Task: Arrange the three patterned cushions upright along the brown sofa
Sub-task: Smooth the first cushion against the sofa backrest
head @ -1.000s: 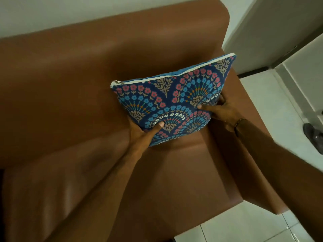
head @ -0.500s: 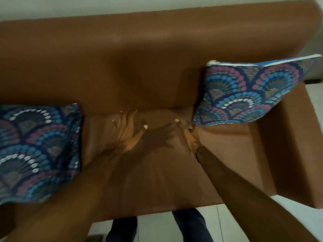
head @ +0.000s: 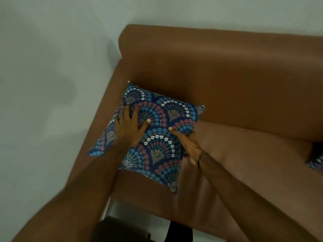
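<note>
A blue cushion (head: 162, 137) with a pink and white fan pattern lies tilted at the left end of the brown sofa (head: 244, 81), partly on the seat and partly over the left armrest. My left hand (head: 130, 126) rests flat on its upper left part, fingers spread. My right hand (head: 187, 145) holds its right edge, thumb on top and fingers at the side. A corner of a second patterned cushion (head: 316, 161) shows at the right edge of the frame. No third cushion is in view.
The pale wall (head: 52, 84) runs along the sofa's left side and behind its backrest. The sofa seat (head: 253, 163) stretches bare between the two cushions. White floor (head: 139, 222) and a dark object (head: 120, 229) show below the seat's front edge.
My view swung left from the sofa's right end to its left end. Both hands let go of the right-hand cushion, crossed the seat, and now rest on the left-hand cushion.
</note>
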The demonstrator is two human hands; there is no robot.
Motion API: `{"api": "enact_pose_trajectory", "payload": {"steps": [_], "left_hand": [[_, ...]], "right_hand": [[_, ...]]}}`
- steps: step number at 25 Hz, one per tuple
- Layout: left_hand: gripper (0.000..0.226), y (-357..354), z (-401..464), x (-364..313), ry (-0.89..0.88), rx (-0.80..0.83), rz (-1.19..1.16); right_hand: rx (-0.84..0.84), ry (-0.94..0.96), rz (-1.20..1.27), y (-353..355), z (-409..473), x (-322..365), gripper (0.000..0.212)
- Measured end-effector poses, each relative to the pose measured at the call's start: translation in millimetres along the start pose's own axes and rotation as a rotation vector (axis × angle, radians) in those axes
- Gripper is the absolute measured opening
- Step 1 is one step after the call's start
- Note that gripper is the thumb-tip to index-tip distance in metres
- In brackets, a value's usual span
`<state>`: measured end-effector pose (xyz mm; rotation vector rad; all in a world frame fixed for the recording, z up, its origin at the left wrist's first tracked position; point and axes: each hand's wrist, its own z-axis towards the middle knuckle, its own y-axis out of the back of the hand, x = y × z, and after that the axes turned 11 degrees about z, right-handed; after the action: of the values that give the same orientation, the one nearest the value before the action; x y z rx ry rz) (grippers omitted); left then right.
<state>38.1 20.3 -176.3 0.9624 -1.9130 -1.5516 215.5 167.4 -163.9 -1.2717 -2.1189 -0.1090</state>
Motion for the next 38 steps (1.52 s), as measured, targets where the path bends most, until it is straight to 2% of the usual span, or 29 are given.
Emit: {"api": "enact_pose_trajectory", "payload": {"steps": [2, 4, 6, 8, 9, 11, 13, 15, 17, 19, 23, 25, 27, 29, 31, 34, 36, 38], "left_hand": [[0.096, -5.7, 5.0, 26.3, 0.055, 0.010, -0.092], [0.107, -9.3, 18.6, 36.1, 0.154, 0.059, -0.209], [0.127, -6.7, 32.1, 41.3, 0.334, 0.114, -0.396], [0.140, 2.9, 37.3, 39.0, 0.436, 0.105, -0.580], [0.139, 9.5, 35.5, 32.6, 0.447, 0.073, -0.644], [0.129, 25.3, 27.2, 9.1, 0.420, -0.025, -0.764], [0.117, 36.6, 12.7, -29.3, 0.364, -0.089, -0.874], [0.101, 39.9, 0.3, -78.4, 0.292, -0.023, -0.961], [0.080, 29.3, -4.3, -138.6, 0.188, 0.114, -1.036], [0.081, 18.1, -6.5, -202.5, 0.078, 0.182, -1.083], [0.093, -10.1, -5.3, -288.2, -0.031, 0.164, -1.128], [0.091, -29.9, -5.8, -312.1, -0.063, 0.211, -1.086], [0.081, -53.4, -5.7, -326.4, -0.065, 0.284, -1.032], [0.071, -72.9, -6.1, -332.1, -0.044, 0.314, -0.977], [0.071, -85.0, -5.9, -320.4, -0.054, 0.299, -0.866], [0.078, -100.2, -7.7, -268.4, -0.101, 0.209, -0.513], [0.081, -111.7, -6.2, -213.1, -0.105, 0.104, -0.273], [0.078, -115.5, -1.9, -148.3, -0.115, 0.031, -0.100]], "right_hand": [[0.042, -0.024, 0.012, -12.4, 10.0, -10.3, 0.054], [0.054, -0.083, 0.017, -13.6, 19.4, -13.6, 0.072], [0.047, -0.101, 0.009, -8.5, 27.6, -17.4, 0.082], [0.047, -0.088, 0.034, -1.6, 26.5, -15.5, 0.075], [0.036, -0.068, 0.063, 3.8, 25.1, -14.7, 0.072], [0.026, -0.030, 0.123, 21.9, 13.6, -5.3, 0.066], [0.006, 0.001, 0.154, 62.1, -3.6, 11.8, 0.049], [-0.054, 0.086, 0.158, 122.1, -21.6, 33.1, 0.046], [-0.138, 0.174, 0.113, 188.2, -39.0, 57.8, 0.062], [-0.197, 0.250, 0.044, 248.1, -51.1, 81.9, 0.066], [-0.331, 0.354, -0.037, 333.9, -56.8, 109.9, 0.076], [-0.424, 0.405, -0.069, 358.9, -46.7, 108.2, 0.088], [-0.521, 0.378, -0.017, 367.6, -35.7, 96.7, 0.097], [-0.568, 0.253, 0.039, 363.3, -27.0, 79.2, 0.107], [-0.575, 0.122, 0.084, 352.1, -21.8, 58.1, 0.113], [-0.581, -0.114, 0.153, 308.1, -23.8, 36.0, 0.106], [-0.523, -0.189, 0.123, 265.4, -23.1, 22.8, 0.100], [-0.402, -0.237, 0.067, 210.2, -17.6, 16.8, 0.072]]}}
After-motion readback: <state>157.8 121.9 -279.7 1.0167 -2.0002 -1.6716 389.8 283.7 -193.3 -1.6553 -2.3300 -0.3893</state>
